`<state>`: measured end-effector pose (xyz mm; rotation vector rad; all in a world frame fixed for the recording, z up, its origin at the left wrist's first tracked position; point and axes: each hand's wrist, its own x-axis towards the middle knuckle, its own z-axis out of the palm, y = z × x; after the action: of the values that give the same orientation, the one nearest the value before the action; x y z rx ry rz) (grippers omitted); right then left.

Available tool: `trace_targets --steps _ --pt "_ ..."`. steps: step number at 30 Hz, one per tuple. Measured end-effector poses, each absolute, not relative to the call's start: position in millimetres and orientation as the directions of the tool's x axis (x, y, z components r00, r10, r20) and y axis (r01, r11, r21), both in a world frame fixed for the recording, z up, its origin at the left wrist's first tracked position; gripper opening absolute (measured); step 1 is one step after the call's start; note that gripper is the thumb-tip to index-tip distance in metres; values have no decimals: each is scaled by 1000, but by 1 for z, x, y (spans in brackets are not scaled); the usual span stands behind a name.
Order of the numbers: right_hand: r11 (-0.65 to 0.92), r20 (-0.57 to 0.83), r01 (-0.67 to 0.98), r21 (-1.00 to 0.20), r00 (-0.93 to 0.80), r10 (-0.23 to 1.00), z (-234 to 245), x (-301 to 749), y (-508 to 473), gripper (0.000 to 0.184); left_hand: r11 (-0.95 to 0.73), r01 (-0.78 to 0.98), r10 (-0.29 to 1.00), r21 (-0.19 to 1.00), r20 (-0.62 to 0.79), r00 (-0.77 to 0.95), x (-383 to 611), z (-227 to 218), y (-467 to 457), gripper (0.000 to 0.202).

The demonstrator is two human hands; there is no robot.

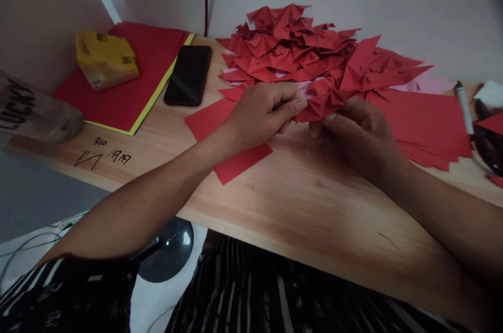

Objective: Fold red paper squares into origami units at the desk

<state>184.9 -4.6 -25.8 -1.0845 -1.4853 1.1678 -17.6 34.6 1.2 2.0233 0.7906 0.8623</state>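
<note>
Between my two hands is a red folded-paper piece [320, 108] with pointed corners, just in front of the pile. My left hand [267, 110] is closed, thumb and fingers pinching its left side. At its right side, my right hand [359, 133] pinches too, thumb on top; its fingertips are partly hidden. Behind rises a heap of red folded-paper pieces [283, 52] with pink bits showing among them. A flat red paper sheet [243, 165] lies partly under my left hand and wrist.
Right of my right hand lies a stack of red sheets [428, 123], with a marker [464, 107] beside it. To the left are a phone [188, 76], large red paper [153, 47] with a yellow edge, a yellow packet [108, 57] and a "LUCKY" bag [39, 113].
</note>
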Motion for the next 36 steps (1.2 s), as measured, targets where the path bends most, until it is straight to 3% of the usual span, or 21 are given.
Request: trace_targets --steps 7,15,24,36 --pt "119 134 -75 -990 -228 964 -26 184 -4 10 -504 270 755 820 267 599 -18 1 36 32" --pt "134 110 127 -983 -181 977 -24 182 -3 9 -486 273 754 831 240 611 -16 -8 36 23" --pt "217 146 316 -924 -234 961 -25 183 -3 7 -579 332 728 744 289 622 -16 -7 36 20" --pt "220 155 292 -931 -230 961 -22 180 -5 13 -566 310 733 764 294 613 -15 -11 36 22"
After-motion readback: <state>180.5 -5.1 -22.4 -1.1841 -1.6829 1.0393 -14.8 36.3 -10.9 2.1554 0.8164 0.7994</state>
